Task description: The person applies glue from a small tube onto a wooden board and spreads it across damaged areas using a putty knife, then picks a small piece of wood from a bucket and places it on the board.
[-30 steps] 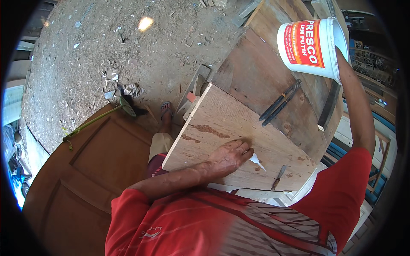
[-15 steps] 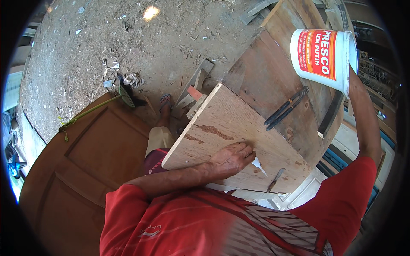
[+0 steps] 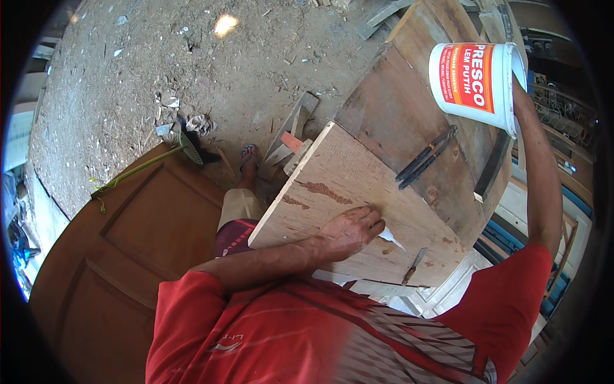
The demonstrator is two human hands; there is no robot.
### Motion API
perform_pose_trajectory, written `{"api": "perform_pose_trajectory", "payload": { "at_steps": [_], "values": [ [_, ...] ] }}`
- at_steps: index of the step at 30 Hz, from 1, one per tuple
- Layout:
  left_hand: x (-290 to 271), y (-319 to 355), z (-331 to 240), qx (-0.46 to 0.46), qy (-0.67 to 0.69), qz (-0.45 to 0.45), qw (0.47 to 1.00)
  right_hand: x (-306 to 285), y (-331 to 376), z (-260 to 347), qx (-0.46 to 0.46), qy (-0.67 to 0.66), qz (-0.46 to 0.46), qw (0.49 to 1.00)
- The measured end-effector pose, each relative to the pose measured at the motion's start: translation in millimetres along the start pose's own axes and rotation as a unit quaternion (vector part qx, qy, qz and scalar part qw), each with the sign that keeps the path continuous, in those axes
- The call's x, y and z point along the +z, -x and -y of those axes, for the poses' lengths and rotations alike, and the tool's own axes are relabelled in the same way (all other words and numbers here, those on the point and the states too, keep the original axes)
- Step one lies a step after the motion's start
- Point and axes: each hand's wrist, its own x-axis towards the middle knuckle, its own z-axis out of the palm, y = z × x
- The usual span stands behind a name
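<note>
Right hand (image 3: 515,77) fingers hidden behind tilted white bucket (image 3: 474,83), grip unclear; may spill. Left hand (image 3: 350,230) fingers together, flat on board (image 3: 332,185) near desk (image 3: 396,109) edge; board may slide.

The bucket (image 3: 476,80) was white with a red-orange label. Below it, the board (image 3: 358,211) looked pale tan with reddish-brown patches. The shirt (image 3: 332,333) was red, with white stripes on one side. The door (image 3: 134,256) left of the board was brown.
</note>
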Motion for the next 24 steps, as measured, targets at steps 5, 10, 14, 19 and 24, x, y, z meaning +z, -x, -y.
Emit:
{"api": "perform_pose_trajectory", "payload": {
  "at_steps": [5, 10, 14, 19, 24],
  "values": [
    [2, -1, 2, 0.014, -0.008, 0.015, 1.000, -24, 34, 3, 0.004, -0.049, -0.028, 0.998],
    [18, 0, 9, 0.048, -0.044, -0.011, 0.998, -41, 107, 15, -0.016, -0.042, -0.101, 0.994],
    [21, 1, 9, 0.052, -0.065, -0.003, 0.997, -2, 174, 54, 0.024, -0.101, -0.157, 0.982],
    [13, 2, 7, 0.076, -0.093, -0.048, 0.992, 72, 211, 118, 0.017, -0.123, -0.165, 0.978],
    [4, -5, 6, 0.056, -0.052, -0.033, 0.997, 118, 245, 171, 0.026, -0.100, -0.157, 0.982]
  ]
}}
